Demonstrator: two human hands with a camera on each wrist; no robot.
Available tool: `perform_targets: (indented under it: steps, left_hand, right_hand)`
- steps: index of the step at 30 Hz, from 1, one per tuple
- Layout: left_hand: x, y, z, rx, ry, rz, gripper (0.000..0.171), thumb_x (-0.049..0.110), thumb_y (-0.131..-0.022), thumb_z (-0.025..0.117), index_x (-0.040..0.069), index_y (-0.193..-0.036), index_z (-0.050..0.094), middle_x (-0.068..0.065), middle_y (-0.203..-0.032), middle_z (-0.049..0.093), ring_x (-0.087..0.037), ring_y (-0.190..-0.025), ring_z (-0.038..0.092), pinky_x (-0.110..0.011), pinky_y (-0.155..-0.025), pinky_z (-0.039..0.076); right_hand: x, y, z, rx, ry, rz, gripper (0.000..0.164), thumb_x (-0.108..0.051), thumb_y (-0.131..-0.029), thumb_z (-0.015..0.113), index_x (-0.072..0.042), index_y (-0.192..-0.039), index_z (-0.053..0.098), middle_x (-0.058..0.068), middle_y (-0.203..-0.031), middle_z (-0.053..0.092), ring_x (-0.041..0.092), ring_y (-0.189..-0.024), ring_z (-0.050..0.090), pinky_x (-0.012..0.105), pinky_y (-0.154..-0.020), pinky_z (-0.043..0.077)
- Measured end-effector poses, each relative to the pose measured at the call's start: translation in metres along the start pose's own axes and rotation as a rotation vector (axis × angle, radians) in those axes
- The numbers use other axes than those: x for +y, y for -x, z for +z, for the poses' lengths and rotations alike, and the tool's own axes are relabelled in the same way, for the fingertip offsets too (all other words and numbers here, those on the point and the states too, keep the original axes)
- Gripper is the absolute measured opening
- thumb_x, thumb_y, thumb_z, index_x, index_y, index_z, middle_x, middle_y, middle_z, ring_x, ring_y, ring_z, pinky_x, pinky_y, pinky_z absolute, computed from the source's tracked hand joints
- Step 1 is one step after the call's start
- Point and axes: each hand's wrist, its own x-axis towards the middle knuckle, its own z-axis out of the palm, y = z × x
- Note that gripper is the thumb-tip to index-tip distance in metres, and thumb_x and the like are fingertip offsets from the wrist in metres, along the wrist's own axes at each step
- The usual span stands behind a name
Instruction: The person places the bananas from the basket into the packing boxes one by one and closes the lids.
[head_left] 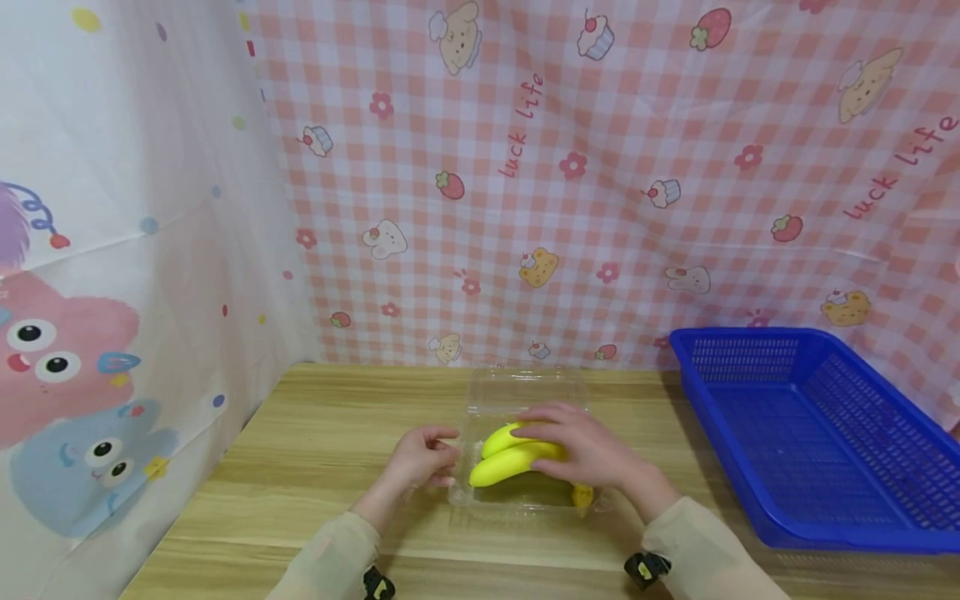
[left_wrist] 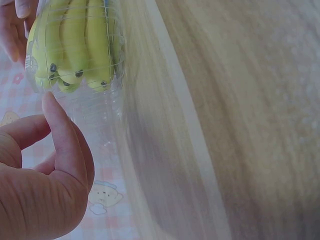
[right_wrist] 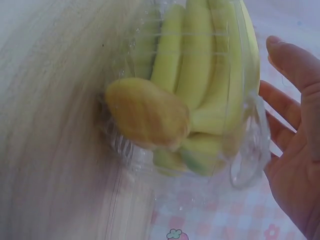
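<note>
A bunch of yellow bananas (head_left: 516,462) lies in a clear plastic clamshell box (head_left: 525,498), its lid (head_left: 528,392) folded back toward the cloth. The brownish stem end (right_wrist: 147,112) sticks out at the box's near right corner. My right hand (head_left: 581,446) is over the right part of the bunch, its fingers spread across the top bananas. Beside the box's left wall is my left hand (head_left: 422,457), with loosely bent fingers and nothing in them. In the left wrist view, its index fingertip (left_wrist: 49,100) comes right up to the clear plastic.
A blue plastic basket (head_left: 757,500) stands on the right of the wooden table (head_left: 300,467). Behind the table hangs a pink checked cloth (head_left: 495,217), and a white printed cloth (head_left: 187,292) hangs on the left.
</note>
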Motion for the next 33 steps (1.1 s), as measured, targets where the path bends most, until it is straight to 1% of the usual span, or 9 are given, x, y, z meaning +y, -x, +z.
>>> perform_targets:
  steps: [7, 13, 18, 25, 29, 33]
  left_hand:
    - [0.0, 0.0, 0.0, 0.0, -0.005, -0.001, 0.04, -0.005, -0.091, 0.065, -0.011, -0.129, 0.056, -0.01, -0.087, 0.058, -0.014, -0.065, 0.058, -0.025, -0.054, 0.058]
    - [-0.001, 0.0, 0.0, 0.012, -0.001, 0.003, 0.038, -0.005, -0.091, 0.066, -0.01, -0.128, 0.057, -0.01, -0.087, 0.058, -0.015, -0.064, 0.057, -0.026, -0.053, 0.058]
    - [-0.001, 0.0, 0.0, 0.007, -0.003, -0.003, 0.039, -0.005, -0.091, 0.065, -0.011, -0.129, 0.056, -0.009, -0.087, 0.057, -0.014, -0.065, 0.057, -0.026, -0.054, 0.058]
    - [-0.001, 0.0, 0.0, -0.002, 0.008, 0.0, 0.039, -0.006, -0.091, 0.064, -0.011, -0.129, 0.056, -0.01, -0.087, 0.057, -0.015, -0.065, 0.057, -0.026, -0.054, 0.059]
    - [-0.001, 0.0, 0.0, -0.008, 0.013, 0.005, 0.039, -0.006, -0.091, 0.064, -0.011, -0.129, 0.056, -0.009, -0.086, 0.057, -0.014, -0.065, 0.057, -0.026, -0.055, 0.059]
    - [-0.001, 0.001, -0.001, -0.013, 0.008, 0.01, 0.039, -0.005, -0.092, 0.064, -0.011, -0.129, 0.056, -0.01, -0.087, 0.057, -0.015, -0.066, 0.058, -0.027, -0.056, 0.06]
  right_hand:
    - [0.0, 0.007, -0.005, 0.031, -0.004, 0.039, 0.045, -0.025, -0.084, 0.078, -0.014, -0.126, 0.067, 0.008, -0.132, 0.061, 0.029, -0.123, 0.054, 0.053, -0.106, 0.041]
    - [0.001, 0.014, -0.01, 0.048, -0.025, 0.063, 0.045, -0.023, -0.084, 0.078, -0.012, -0.126, 0.067, 0.009, -0.131, 0.061, 0.03, -0.123, 0.053, 0.053, -0.106, 0.041]
    - [0.005, 0.02, -0.012, 0.074, -0.035, 0.071, 0.046, -0.02, -0.084, 0.078, -0.01, -0.127, 0.066, 0.009, -0.129, 0.062, 0.029, -0.122, 0.054, 0.054, -0.105, 0.042]
    - [0.013, 0.031, -0.013, 0.164, -0.021, 0.069, 0.048, -0.017, -0.078, 0.081, -0.006, -0.123, 0.067, 0.011, -0.125, 0.064, 0.031, -0.117, 0.057, 0.055, -0.1, 0.046]
    - [0.019, 0.035, -0.013, 0.207, -0.032, 0.09, 0.047, -0.016, -0.078, 0.081, -0.005, -0.121, 0.068, 0.009, -0.123, 0.066, 0.03, -0.115, 0.058, 0.055, -0.098, 0.047]
    - [0.023, 0.038, -0.014, 0.249, -0.046, 0.091, 0.047, -0.01, -0.077, 0.081, -0.005, -0.121, 0.067, 0.007, -0.121, 0.067, 0.028, -0.111, 0.059, 0.054, -0.094, 0.049]
